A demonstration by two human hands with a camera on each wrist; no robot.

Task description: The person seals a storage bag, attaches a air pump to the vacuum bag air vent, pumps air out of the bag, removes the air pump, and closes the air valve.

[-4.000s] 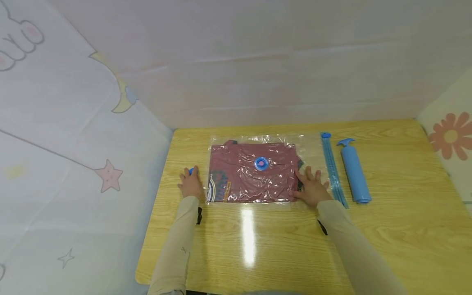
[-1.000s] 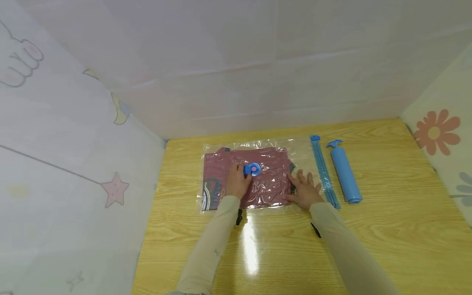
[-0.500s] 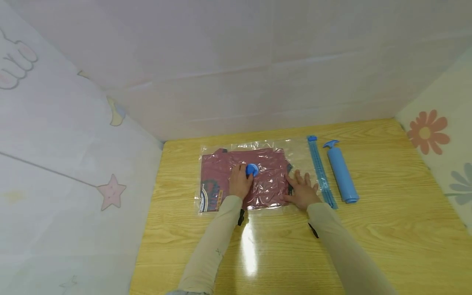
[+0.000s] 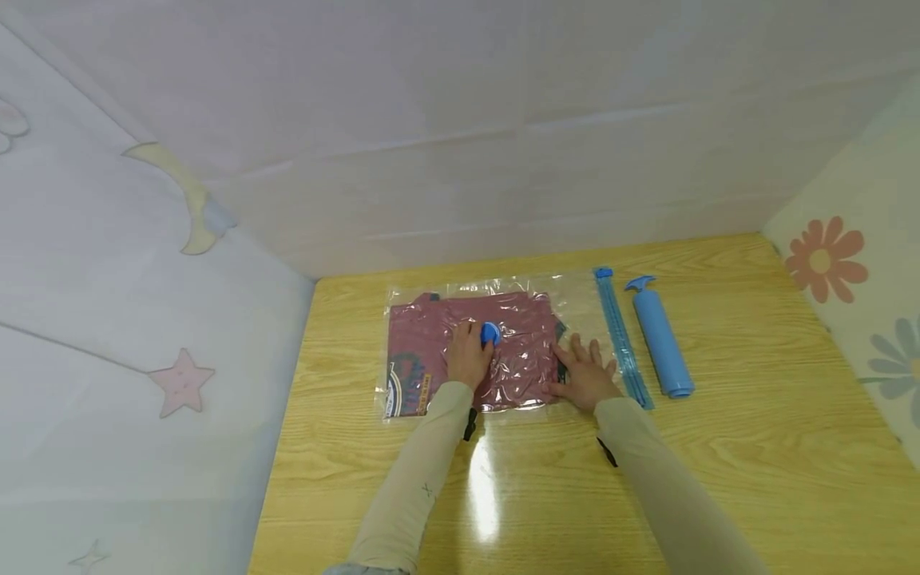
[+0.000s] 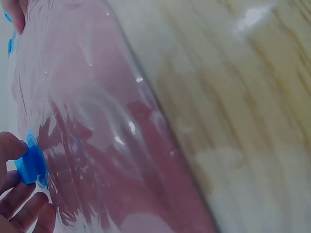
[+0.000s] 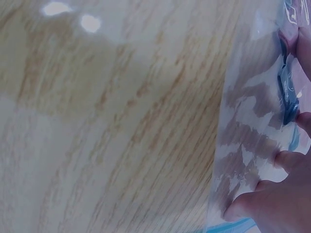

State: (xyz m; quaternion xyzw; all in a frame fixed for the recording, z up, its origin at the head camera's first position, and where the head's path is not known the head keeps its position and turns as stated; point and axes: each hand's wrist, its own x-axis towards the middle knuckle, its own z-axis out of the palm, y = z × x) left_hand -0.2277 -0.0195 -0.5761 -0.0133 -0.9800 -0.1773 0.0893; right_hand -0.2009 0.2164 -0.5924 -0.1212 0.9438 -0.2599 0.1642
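A clear vacuum storage bag [image 4: 578, 291] lies flat with a folded dark pink garment [image 4: 517, 379] inside. My left hand [image 4: 469, 358] is over the bag's middle, pinching a round blue valve cap [image 4: 490, 334] between thumb and fingers. In the left wrist view the cap [image 5: 30, 162] sits against the bag's valve; whether it is fastened cannot be told. My right hand [image 4: 586, 377] rests with spread fingers on the bag at the garment's right edge. Its fingers [image 6: 286, 158] press the clear film in the right wrist view.
A blue hand pump [image 4: 663, 345] with a T-shaped handle lies to the right of the bag's blue zip strip [image 4: 622, 343]. A blue slider [image 4: 604, 272] is at the strip's far end. Walls border the wooden table [image 4: 561, 487] at the back and left.
From the table left of the bag, my left hand has carried the blue cap right onto the valve. The cap now covers the valve ring. My right hand stays on the bag.
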